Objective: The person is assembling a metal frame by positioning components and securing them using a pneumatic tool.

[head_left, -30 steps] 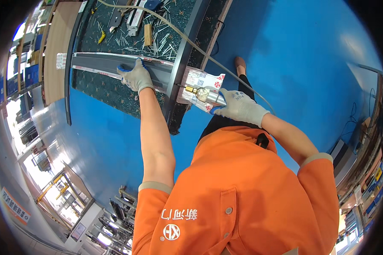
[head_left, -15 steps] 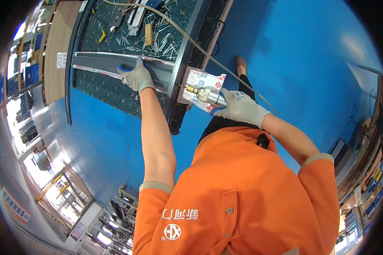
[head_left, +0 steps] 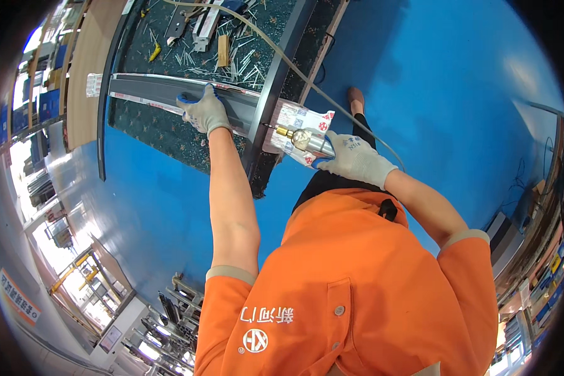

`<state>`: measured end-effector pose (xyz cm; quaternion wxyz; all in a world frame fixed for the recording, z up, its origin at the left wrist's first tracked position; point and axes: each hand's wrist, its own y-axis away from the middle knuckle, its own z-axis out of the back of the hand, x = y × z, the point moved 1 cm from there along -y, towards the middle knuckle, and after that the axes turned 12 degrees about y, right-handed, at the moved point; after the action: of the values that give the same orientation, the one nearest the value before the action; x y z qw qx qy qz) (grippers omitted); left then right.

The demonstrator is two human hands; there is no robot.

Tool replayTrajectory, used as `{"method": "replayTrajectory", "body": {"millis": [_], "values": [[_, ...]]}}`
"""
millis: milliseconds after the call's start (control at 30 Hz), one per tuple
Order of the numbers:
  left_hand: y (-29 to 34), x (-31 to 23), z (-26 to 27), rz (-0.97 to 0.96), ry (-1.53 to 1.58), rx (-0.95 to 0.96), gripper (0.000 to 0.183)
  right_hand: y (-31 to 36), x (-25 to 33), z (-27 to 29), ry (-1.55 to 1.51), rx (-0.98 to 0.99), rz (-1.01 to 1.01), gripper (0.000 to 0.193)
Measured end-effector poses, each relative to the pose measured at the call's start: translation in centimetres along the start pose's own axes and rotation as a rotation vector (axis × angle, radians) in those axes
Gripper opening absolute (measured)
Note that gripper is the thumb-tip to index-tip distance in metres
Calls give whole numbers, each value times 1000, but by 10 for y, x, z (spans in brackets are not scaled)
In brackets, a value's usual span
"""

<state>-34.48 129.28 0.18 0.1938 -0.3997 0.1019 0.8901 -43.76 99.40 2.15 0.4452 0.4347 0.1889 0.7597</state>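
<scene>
My right hand (head_left: 356,160), in a white glove with blue palm, is wrapped round a silver air drill (head_left: 316,143) with a brass-coloured front. The drill's thin bit points left, its tip at the side of a dark metal bar (head_left: 271,88); whether it has entered the bar I cannot tell. On a long grey metal profile (head_left: 147,87), edged with printed film, lies my gloved left hand (head_left: 207,115), thumb and fingers spread apart. The profile lies crosswise and meets the dark bar. White-and-red printed film (head_left: 292,116) shows under the drill.
Scattered thin metal rods or nails (head_left: 247,66), a wooden block (head_left: 224,51) and a yellow-handled tool (head_left: 155,52) lie on the speckled dark bench top (head_left: 163,138). A beige hose (head_left: 266,44) crosses over the dark bar. Blue floor (head_left: 445,94) extends to the right.
The view has shifted slightly, moving the bench a little to the right in the picture. Both hands keep their places on the profile and the drill.
</scene>
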Motion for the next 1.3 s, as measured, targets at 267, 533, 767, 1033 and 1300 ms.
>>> {"method": "replayTrajectory", "body": {"millis": [267, 533, 767, 1033, 1300], "values": [[-24, 41, 2, -61, 67, 55, 89, 20, -6, -7, 23, -124, 7, 57], [75, 62, 70, -355, 267, 390, 52, -4, -42, -15, -210, -138, 115, 48], [150, 90, 69, -643, -420, 75, 38, -2, -44, 7, -437, 136, 79, 36], [160, 82, 61, -460, -659, -16, 43, 22, -26, 19, -803, 319, 1, 31], [167, 68, 37, -373, -670, -176, 52, 43, -74, 23, -530, 812, -13, 28]]}}
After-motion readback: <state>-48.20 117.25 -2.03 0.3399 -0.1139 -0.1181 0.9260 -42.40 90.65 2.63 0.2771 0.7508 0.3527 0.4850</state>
